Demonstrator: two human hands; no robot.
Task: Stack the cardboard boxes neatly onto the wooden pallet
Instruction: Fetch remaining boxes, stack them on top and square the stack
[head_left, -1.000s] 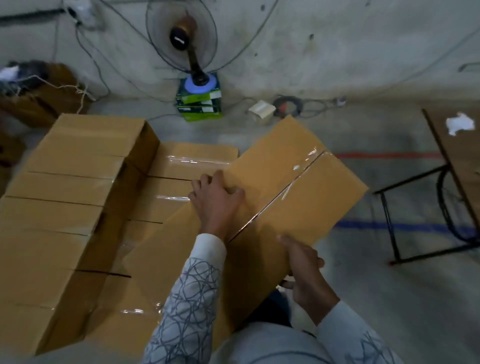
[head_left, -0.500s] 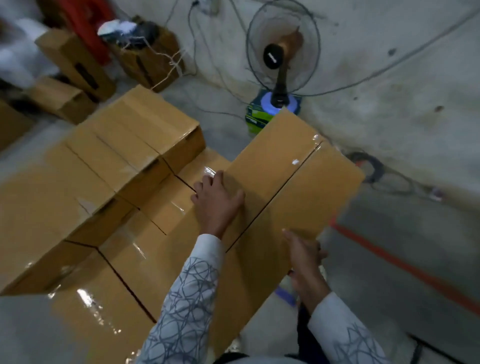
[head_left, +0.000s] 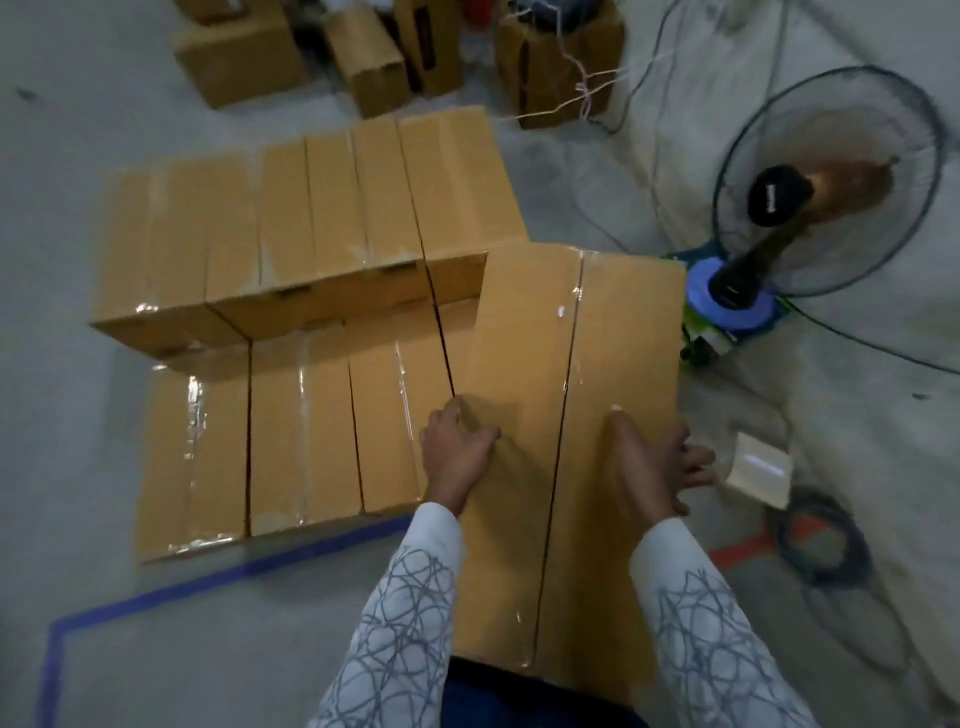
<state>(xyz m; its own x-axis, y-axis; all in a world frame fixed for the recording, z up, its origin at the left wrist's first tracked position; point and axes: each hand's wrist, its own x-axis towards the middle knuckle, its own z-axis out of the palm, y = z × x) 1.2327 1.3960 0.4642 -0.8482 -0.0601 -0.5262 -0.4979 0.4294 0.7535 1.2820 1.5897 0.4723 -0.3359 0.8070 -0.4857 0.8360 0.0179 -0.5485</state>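
- A person's left hand (head_left: 457, 452) grips a large brown cardboard box (head_left: 623, 338), fingers curled over its left edge.
- The right hand (head_left: 649, 462) clasps the box's right edge, thumb on top, fingers spread down the side.
- The box sits at the right end of a row of brown taped cardboard boxes (head_left: 301, 426) on the grey concrete floor (head_left: 208, 649), touching its neighbour.
- A blue tape line (head_left: 249, 569) borders the row; a black-caged pedestal fan (head_left: 779, 195) stands just right.
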